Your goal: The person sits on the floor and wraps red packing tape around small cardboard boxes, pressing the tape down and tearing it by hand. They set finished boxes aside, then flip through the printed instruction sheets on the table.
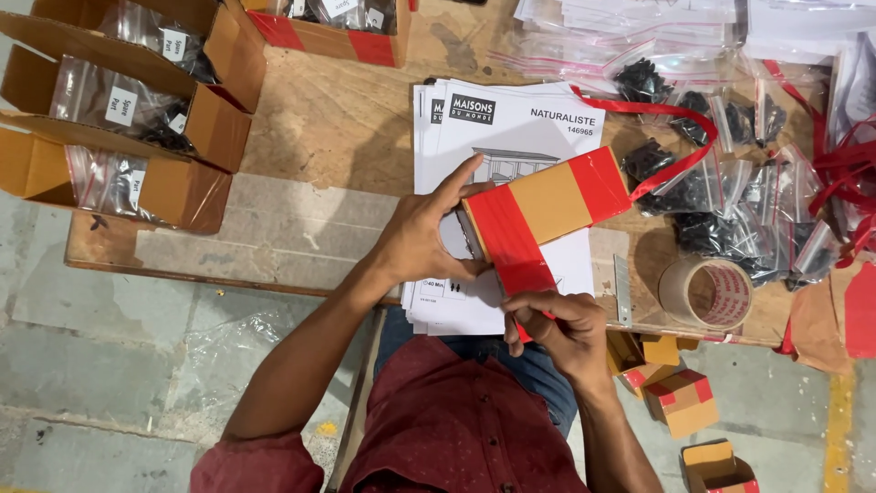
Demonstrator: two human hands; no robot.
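Wooden tabletop (301, 228) over grey floor. Small cardboard box (547, 203) at centre, above stacked instruction sheets (529, 119). Left hand (424, 239), grip clamped on box's 9 o'clock end, steadying it. Right hand (557, 327), grip pinching red tape (522, 265) at 6 o'clock, pulling strip taut. Tape roll (707, 294) at 3 o'clock.

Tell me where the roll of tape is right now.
In the head view, the roll of tape lies on the wooden table near its front edge, right of the right hand, below the bags of black parts.
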